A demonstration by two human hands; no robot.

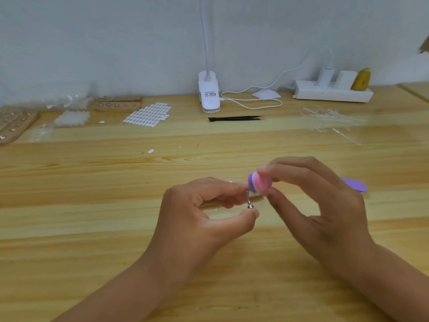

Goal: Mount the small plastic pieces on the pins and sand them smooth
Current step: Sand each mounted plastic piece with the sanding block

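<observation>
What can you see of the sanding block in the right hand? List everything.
The sanding block is a layered, foam-like stick: purple face, white strip, pink core, rounded end. The right hand pinches it between thumb and fingers above the table. Its end meets the top of the small metal pin that the left hand holds. A purple tip past the right hand may be its other end; I cannot tell.

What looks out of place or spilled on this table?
A white oval lies loose mid-table, and another lies left of the sheet of matching ovals, as if dropped. Clear sticks lie scattered at the far right. Nothing looks broken.
</observation>
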